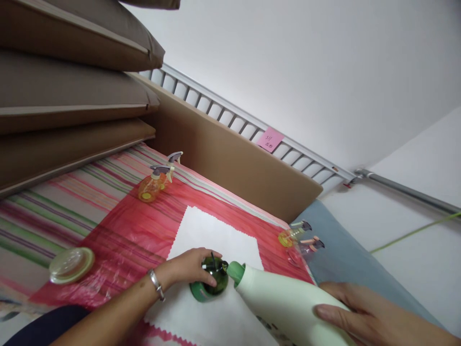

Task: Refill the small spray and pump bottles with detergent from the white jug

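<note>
My left hand (194, 266), a silver bracelet on its wrist, is closed around the upper part of a small dark green bottle (201, 292). That bottle leans a little over a white zigzag-edged cloth (216, 226). From the right, my right hand (360, 310) grips a large pale green bottle (284, 295), held tilted with its neck pointing left. Its green spout meets the small bottle's mouth; whether liquid flows between them is hidden. A thin dark piece shows by my left fingers, too small to make out.
Orange spray bottles (148, 190) stand at the back left of the red plastic sheet (137, 245). Yellow (286, 238) and pink (297, 253) spray bottles sit at its right edge. A round pale green container (68, 264) lies at left. Stacked cushions (72, 91) and a brown board (230, 158) border the back.
</note>
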Tool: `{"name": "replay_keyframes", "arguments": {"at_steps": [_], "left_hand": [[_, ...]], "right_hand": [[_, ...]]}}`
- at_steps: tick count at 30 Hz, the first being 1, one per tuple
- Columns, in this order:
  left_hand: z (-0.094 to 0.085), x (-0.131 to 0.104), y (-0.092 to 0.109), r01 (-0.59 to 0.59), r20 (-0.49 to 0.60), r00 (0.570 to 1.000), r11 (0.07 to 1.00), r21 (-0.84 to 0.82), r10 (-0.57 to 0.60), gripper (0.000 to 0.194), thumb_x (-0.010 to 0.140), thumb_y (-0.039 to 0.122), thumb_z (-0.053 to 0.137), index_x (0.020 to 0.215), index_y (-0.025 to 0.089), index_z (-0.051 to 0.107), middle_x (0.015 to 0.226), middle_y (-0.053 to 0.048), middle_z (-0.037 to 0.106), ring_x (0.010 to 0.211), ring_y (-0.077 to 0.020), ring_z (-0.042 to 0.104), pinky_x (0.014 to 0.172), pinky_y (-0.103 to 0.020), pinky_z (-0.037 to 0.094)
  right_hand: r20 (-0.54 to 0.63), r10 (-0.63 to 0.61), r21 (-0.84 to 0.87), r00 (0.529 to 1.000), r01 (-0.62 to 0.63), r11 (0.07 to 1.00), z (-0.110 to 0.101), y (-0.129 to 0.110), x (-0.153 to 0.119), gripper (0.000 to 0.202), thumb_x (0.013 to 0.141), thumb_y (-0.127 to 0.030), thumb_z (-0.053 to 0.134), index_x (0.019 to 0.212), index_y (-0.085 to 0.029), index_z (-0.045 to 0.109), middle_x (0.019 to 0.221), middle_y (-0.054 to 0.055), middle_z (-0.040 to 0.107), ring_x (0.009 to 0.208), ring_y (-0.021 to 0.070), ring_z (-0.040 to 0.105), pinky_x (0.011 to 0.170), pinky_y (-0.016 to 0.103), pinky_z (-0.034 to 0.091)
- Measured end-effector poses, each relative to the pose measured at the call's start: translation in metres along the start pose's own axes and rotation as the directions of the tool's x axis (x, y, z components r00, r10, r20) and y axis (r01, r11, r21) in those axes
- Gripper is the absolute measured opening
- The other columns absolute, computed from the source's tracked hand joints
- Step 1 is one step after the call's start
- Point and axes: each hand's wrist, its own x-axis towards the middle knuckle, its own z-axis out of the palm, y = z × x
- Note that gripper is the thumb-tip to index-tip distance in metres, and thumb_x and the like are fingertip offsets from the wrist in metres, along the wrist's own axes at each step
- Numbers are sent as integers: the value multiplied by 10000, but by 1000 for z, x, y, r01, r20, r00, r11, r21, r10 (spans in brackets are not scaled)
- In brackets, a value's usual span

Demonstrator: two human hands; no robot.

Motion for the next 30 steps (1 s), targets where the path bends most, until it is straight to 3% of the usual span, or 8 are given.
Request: {"name": "replay_keyframes", "arguments": {"at_steps": [16,30], "left_hand": [[0,1,-1,12,4,1000,999,-36,-12,722,546,311,788,1232,242,571,1225,-44,628,1104,-243,569,956,-305,408],[0,1,3,24,1,1000,999,-27,-24,727,543,300,792,1232,225,573,1234,-58,623,1114,-251,564,967,-313,402]], "right_hand": [[48,-62,65,997,59,996,-2,5,1,495,757,-651,499,799,-166,585,573,-9,508,447,98,479,371,162,376],[30,-47,69,998,45,997,-1,5,0,527,732,-676,494,811,-160,568,613,-6,511,466,99,489,389,168,388]]}}
